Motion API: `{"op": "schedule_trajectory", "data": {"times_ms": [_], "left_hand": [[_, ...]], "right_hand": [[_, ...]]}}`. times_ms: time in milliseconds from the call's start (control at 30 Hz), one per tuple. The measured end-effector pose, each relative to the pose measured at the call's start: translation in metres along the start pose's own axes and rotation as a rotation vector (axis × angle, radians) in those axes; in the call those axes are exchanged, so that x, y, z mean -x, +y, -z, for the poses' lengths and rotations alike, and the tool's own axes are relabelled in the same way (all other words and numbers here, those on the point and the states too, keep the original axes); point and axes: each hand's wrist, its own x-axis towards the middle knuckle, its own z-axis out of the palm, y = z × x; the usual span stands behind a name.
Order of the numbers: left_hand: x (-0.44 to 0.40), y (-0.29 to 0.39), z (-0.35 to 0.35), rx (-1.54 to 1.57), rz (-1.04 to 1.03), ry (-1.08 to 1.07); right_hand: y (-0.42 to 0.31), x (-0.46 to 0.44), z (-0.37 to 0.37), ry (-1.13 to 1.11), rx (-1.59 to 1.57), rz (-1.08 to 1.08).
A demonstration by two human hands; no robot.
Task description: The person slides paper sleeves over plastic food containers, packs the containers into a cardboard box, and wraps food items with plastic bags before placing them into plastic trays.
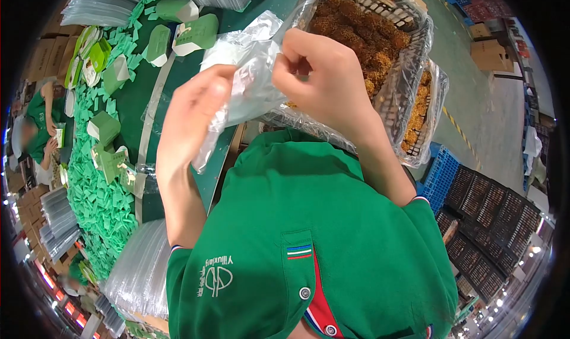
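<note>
Head view: left hand and right hand, two pinched grips on one plastic bag.

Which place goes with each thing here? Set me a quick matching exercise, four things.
1. Clear plastic film
2. Blue crate
3. Small green pieces
4. Brown clumps

A. Heaped on the table
B. In a film-lined crate
C. Between the left hand and right hand
D. Beside the black crates

Pairs: 1-C, 2-D, 3-A, 4-B

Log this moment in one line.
left hand: holding clear plastic | right hand: pinching same plastic | crate: brown pieces inside
</note>
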Motion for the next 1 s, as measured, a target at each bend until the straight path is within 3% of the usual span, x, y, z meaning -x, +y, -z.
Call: {"op": "schedule_trajectory", "data": {"times_ms": [133, 233, 300, 433, 533, 667, 767, 867, 1000], "left_hand": [[-0.001, 0.000, -0.006, -0.182, 0.088, -0.081], [0.004, -0.001, 0.000, 0.215, 0.196, -0.039], [0.008, 0.004, -0.007, 0.333, 0.151, 0.060], [0.012, 0.002, -0.007, 0.504, 0.070, 0.150], [0.010, 0.002, -0.016, 0.487, -0.021, 0.239], [0.007, 0.009, -0.030, 0.472, -0.090, 0.294], [0.010, 0.005, -0.026, 0.382, -0.075, 0.303], [0.013, 0.009, -0.029, 0.542, -0.019, 0.249], [0.014, 0.006, -0.032, 0.443, -0.054, 0.247]], "right_hand": [[-0.003, 0.002, 0.001, -0.030, -0.079, -0.005], [-0.001, 0.003, 0.011, -0.029, -0.333, -0.158], [0.007, 0.001, 0.015, 0.024, -0.523, -0.255], [0.015, 0.006, 0.018, 0.287, -0.489, -0.133], [0.003, 0.010, 0.022, 0.386, -0.384, 0.084], [-0.013, 0.013, 0.019, 0.351, -0.231, 0.302], [-0.007, 0.010, 0.019, 0.488, -0.119, 0.425], [-0.007, 0.012, 0.027, 0.569, -0.055, 0.479], [-0.015, 0.013, 0.019, 0.278, -0.229, 0.264]]}}
